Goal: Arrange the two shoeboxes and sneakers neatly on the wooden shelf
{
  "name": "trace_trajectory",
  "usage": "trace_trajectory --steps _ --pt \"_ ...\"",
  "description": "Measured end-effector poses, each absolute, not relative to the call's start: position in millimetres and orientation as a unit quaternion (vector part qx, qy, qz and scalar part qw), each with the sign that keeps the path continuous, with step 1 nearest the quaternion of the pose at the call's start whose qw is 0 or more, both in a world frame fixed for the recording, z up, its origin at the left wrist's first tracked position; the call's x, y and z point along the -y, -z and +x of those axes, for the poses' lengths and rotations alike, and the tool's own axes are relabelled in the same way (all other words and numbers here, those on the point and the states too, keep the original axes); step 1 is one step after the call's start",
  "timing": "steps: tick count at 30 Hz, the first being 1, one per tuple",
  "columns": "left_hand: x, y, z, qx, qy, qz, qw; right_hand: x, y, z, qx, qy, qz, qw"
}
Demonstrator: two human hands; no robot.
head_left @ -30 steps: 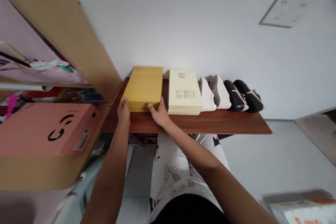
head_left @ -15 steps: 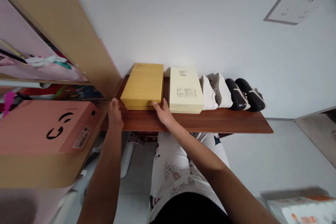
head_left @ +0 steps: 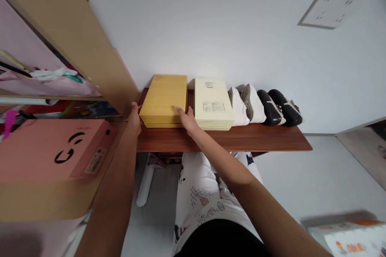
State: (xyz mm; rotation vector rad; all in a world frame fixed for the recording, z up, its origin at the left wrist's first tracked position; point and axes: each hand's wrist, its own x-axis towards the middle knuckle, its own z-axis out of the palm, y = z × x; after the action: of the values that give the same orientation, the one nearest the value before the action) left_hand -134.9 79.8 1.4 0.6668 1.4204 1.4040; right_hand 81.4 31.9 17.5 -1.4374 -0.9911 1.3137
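A yellow box (head_left: 165, 98) lies on a reddish-brown wooden shelf (head_left: 256, 138) against the wall. My left hand (head_left: 135, 119) is at the box's left side, its fingers partly hidden between the box and the wooden panel. On the opposite side, my right hand (head_left: 187, 120) holds the box near its front right corner, thumb on the top edge and other fingers down in the gap. A cream box (head_left: 212, 102) with printed labels lies just right of that hand. White shoes (head_left: 255, 104) and black shoes (head_left: 285, 108) stand in a row further right.
A pink box (head_left: 51, 148) sits on a wooden ledge at the left, below a compartment of mixed items. A tall wooden panel (head_left: 75, 44) borders the shelf's left end. A wall socket (head_left: 328, 9) is at the upper right; a white package (head_left: 350, 239) lies lower right.
My left hand has come in to the right, against the yellow box's left side. My right thumb has moved up onto the box's top edge. The view has shifted slightly.
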Motion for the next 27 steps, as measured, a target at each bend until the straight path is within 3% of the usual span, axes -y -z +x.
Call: trace_trajectory --steps 19,27 --pt "-76 10 -127 -0.523 -0.594 0.230 0.566 -38 -5 72 0.392 -0.538 -0.594 0.452" --pt "-63 -18 -133 -0.546 -0.570 0.217 0.574 -35 13 74 0.427 -0.531 -0.562 0.468"
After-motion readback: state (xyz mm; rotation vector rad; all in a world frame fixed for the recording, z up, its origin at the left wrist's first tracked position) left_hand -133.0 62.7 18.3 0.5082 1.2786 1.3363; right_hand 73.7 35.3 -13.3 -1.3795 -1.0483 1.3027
